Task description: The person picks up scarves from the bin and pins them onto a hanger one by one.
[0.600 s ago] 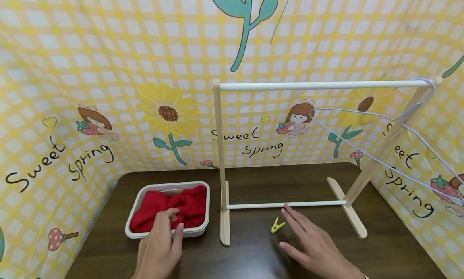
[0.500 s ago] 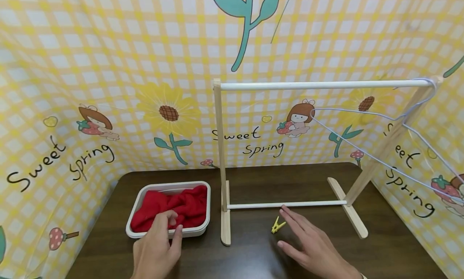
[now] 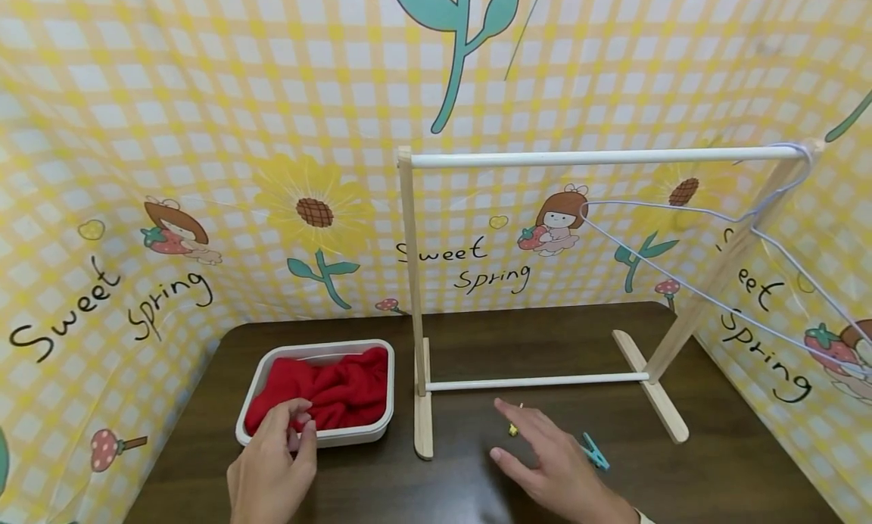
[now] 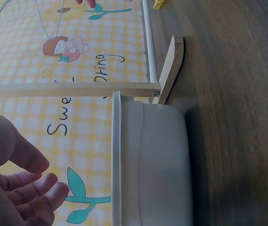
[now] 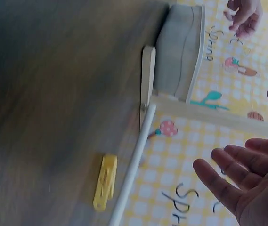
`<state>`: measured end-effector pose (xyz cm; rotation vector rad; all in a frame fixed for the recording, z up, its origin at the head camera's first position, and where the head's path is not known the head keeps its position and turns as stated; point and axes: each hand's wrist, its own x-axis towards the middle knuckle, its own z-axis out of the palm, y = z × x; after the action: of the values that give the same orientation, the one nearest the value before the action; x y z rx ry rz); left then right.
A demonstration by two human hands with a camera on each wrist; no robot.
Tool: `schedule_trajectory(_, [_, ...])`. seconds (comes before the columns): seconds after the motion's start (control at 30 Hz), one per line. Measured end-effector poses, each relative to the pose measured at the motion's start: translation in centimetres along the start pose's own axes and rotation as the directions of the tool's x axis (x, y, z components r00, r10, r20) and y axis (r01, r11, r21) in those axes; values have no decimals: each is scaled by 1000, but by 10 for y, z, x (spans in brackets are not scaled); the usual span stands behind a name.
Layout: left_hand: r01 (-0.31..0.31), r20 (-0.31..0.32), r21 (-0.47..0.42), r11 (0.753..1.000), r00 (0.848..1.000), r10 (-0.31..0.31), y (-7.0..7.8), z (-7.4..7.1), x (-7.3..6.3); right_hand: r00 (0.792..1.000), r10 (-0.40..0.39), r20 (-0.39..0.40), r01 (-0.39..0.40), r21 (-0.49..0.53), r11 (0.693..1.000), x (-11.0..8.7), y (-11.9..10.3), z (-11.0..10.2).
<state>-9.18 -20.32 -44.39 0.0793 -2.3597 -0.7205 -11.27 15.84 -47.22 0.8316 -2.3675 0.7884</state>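
My left hand (image 3: 269, 463) hovers over the near left edge of a white plastic tub (image 3: 388, 403), fingers loosely bent and holding nothing. Crumpled red cloth (image 3: 350, 391) fills the tub, partly covered by those fingers. In the head view my right hand (image 3: 555, 467) is spread above the table, overlapping a yellow clothespin (image 3: 513, 431), which shows whole in the right wrist view (image 5: 105, 182). Just right of that hand lies a teal clothespin (image 3: 595, 453). The left wrist view catches the left hand (image 4: 23, 181) beside the tub's outer wall (image 4: 157, 160), its fingers apart from it.
A wooden rack with a white top bar (image 3: 599, 157) and a white lower bar (image 3: 538, 382) stands right of the tub. From its right post (image 3: 715, 274) hangs a lilac wire hanger (image 3: 654, 266). Checked, printed cloth (image 3: 450, 92) surrounds the dark wooden table (image 3: 470, 486).
Both hands have shifted left; the left one sits farther from the cloth's middle. The right hand now overlaps the yellow clothespin, and the teal clothespin has come into view beside it.
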Motion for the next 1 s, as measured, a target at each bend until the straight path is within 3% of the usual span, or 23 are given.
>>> schedule_trajectory(0.17, [-55, -35, -115, 992, 998, 51, -7, 3, -1, 997, 69, 19, -70, 68, 995, -4, -8, 16])
schedule_trajectory(0.37, [20, 2, -130, 991, 1000, -20, -10, -2, -2, 987, 153, 41, -158, 184, 970, -4, -16, 31])
schedule_trajectory(0.53, [30, 26, -201, 979, 999, -26, -14, -6, 1, 990, 136, 41, -142, 240, 960, 4, -22, 41])
schedule_trajectory(1.0, [177, 48, -159, 971, 984, -172, -22, -14, 9, 987, 132, 92, -153, 292, 944, 31, -37, 59])
